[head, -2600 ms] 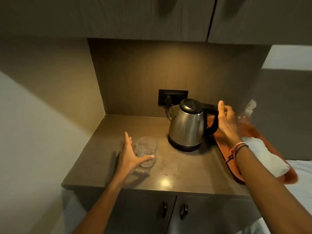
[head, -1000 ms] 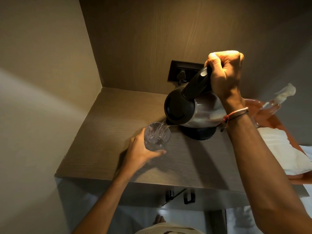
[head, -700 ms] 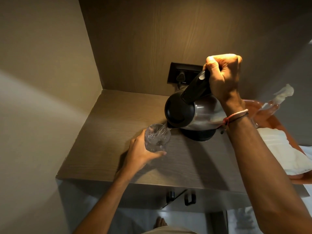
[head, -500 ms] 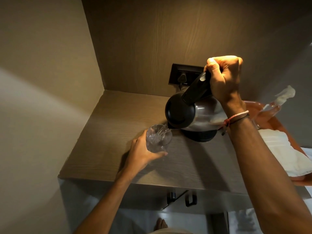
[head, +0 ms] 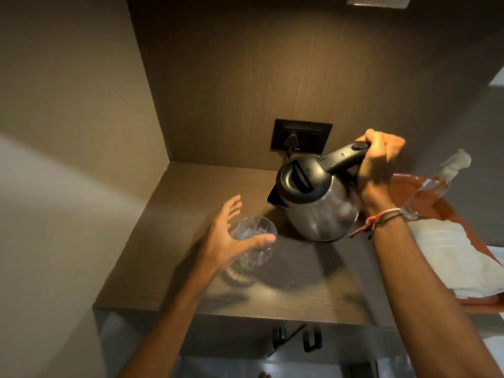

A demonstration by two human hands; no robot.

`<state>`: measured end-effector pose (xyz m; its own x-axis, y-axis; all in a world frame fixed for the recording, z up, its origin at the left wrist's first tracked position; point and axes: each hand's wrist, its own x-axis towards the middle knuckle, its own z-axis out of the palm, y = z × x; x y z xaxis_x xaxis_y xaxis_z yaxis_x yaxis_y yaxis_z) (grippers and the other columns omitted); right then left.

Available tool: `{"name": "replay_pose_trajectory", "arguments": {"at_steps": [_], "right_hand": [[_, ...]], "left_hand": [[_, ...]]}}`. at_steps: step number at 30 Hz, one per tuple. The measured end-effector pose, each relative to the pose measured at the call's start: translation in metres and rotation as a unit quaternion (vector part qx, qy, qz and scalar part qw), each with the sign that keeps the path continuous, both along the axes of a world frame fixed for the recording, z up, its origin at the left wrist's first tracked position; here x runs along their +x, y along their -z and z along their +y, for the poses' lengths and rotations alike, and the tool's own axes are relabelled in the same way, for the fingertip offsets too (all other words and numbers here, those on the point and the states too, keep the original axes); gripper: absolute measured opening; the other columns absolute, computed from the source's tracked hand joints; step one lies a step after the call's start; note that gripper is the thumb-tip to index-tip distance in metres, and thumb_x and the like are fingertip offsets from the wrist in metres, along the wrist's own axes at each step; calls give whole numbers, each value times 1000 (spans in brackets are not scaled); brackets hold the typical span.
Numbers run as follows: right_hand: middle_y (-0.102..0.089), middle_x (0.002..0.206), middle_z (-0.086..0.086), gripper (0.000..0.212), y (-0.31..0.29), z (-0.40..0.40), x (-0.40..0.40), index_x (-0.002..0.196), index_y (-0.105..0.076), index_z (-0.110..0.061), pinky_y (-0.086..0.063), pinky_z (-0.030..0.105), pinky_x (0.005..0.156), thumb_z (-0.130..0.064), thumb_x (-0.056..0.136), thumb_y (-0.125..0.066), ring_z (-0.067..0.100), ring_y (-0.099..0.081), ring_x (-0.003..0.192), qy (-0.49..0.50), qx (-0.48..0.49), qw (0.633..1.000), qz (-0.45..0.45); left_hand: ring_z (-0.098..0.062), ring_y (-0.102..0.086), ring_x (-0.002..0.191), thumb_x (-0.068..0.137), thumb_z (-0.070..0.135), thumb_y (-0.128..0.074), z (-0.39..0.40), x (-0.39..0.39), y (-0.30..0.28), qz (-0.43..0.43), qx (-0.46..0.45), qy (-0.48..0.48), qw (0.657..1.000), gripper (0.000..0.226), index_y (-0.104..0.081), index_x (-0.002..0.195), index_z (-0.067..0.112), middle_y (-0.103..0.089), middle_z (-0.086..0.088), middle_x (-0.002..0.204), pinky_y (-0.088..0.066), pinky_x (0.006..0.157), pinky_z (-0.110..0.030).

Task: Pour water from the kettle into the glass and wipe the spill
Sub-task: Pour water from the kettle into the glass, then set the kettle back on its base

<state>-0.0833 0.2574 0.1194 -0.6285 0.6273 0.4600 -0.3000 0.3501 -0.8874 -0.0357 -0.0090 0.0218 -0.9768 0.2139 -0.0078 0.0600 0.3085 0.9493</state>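
A steel kettle [head: 319,211] with a black lid hangs tilted to the left just above the wooden counter [head: 191,192]. My right hand [head: 379,165] is closed around its black handle. A thin stream of water [head: 260,214] runs from the spout toward the clear glass [head: 256,257], which stands on the counter left of the kettle. My left hand [head: 226,236] is spread open at the glass's left side, with the thumb across its front near the rim and the fingers off it. A folded white cloth [head: 447,255] lies on an orange tray [head: 403,184] to the right.
A clear spray bottle [head: 436,184] stands on the tray behind the cloth. A black wall socket [head: 300,139] with a plug sits on the back panel. A side wall closes the counter on the left. Cabinet door handles [head: 311,341] show below the front edge.
My left hand has let go of the glass and opened its fingers. The kettle has come lower and more upright, and the stream has thinned.
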Motion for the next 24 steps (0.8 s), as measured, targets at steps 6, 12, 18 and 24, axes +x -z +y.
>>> {"name": "replay_pose_trajectory", "arguments": {"at_steps": [6, 12, 18, 24], "right_hand": [[-56, 85, -3, 20, 8, 37, -5, 71, -52, -22, -46, 20, 71, -30, 88, -56, 13, -58, 86, 103, -220, 970, 0], [-48, 64, -6, 22, 21, 60, -8, 61, -46, -23, -38, 34, 62, -24, 81, -56, 13, -47, 60, 139, -310, 940, 38], [-46, 61, -6, 24, 35, 73, -14, 58, -45, -23, -37, 33, 61, -25, 79, -55, 11, -43, 58, 163, -322, 932, 19], [-50, 64, -4, 17, 47, 79, -21, 62, -49, -21, -39, 38, 66, -32, 76, -53, 18, -48, 65, 142, -336, 931, -25]], "left_hand": [[-11, -46, 141, 65, 38, -94, 44, -46, -48, 46, -18, 90, 995, 106, -38, 154, 28, -46, -1, 157, -40, 113, -31], [-6, -61, 125, 64, 31, -96, 97, -81, -53, 27, -42, 141, 989, 83, -59, 137, 17, -66, 1, 135, -45, 113, -29], [-4, -53, 123, 70, 14, -91, 114, -83, -52, -12, -18, 147, 989, 90, -46, 148, 13, -56, 7, 134, -43, 103, -15], [-13, -50, 135, 69, 19, -92, 112, -89, -53, -18, -24, 148, 989, 96, -43, 152, 13, -54, 3, 148, -37, 116, -34]]}}
